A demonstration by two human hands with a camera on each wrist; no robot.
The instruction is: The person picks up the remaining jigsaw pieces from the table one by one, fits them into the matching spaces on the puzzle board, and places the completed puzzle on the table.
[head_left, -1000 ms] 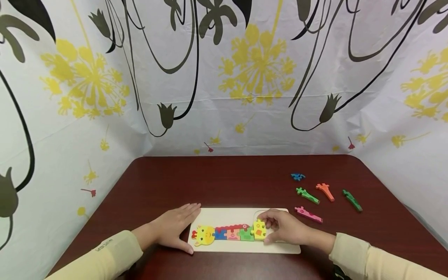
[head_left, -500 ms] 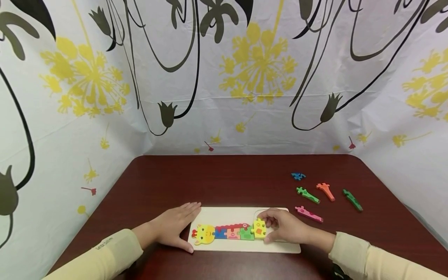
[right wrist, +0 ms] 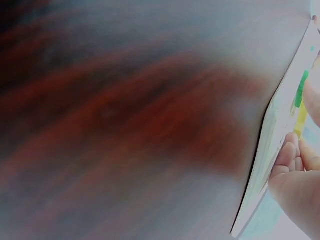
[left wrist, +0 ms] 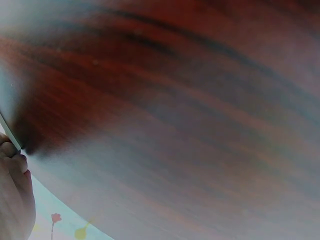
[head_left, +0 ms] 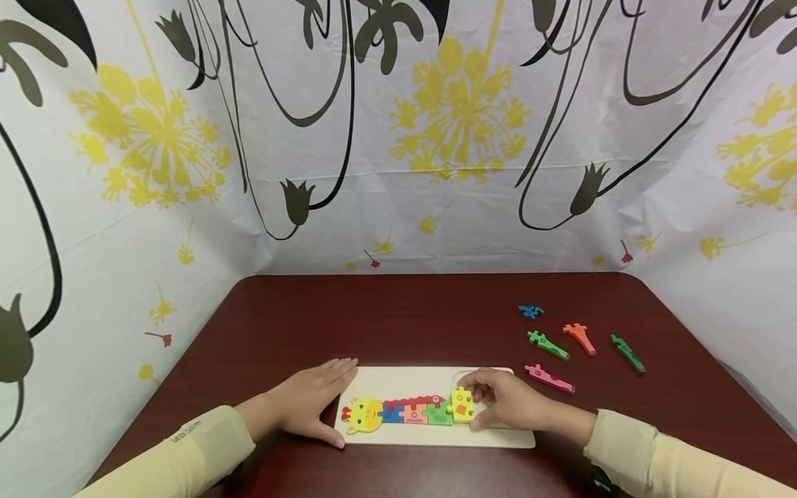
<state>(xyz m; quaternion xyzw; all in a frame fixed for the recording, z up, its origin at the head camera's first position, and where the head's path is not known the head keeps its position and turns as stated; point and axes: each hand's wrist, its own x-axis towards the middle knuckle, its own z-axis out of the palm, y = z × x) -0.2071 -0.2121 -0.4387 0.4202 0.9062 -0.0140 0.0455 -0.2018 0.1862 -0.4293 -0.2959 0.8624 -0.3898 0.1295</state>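
A cream puzzle board (head_left: 398,382) lies flat on the table. Along it runs a giraffe picture: a yellow head piece (head_left: 363,416), then blue, pink and green neck pieces (head_left: 439,413) with a red mane strip above them. My right hand (head_left: 507,401) pinches a yellow puzzle piece (head_left: 462,405) with an orange mark, right at the green piece's right end. The same hand (right wrist: 295,185) covers part of the board in the right wrist view. My left hand (head_left: 311,402) rests at the board's left edge, fingers straight and thumb spread.
Beyond the board's right end lie loose puzzle pieces: pink (head_left: 550,379), light green (head_left: 548,345), orange (head_left: 580,339), dark green (head_left: 627,354) and blue (head_left: 530,312). The dark red table (head_left: 373,318) is enclosed by a flower-patterned cloth (head_left: 398,228).
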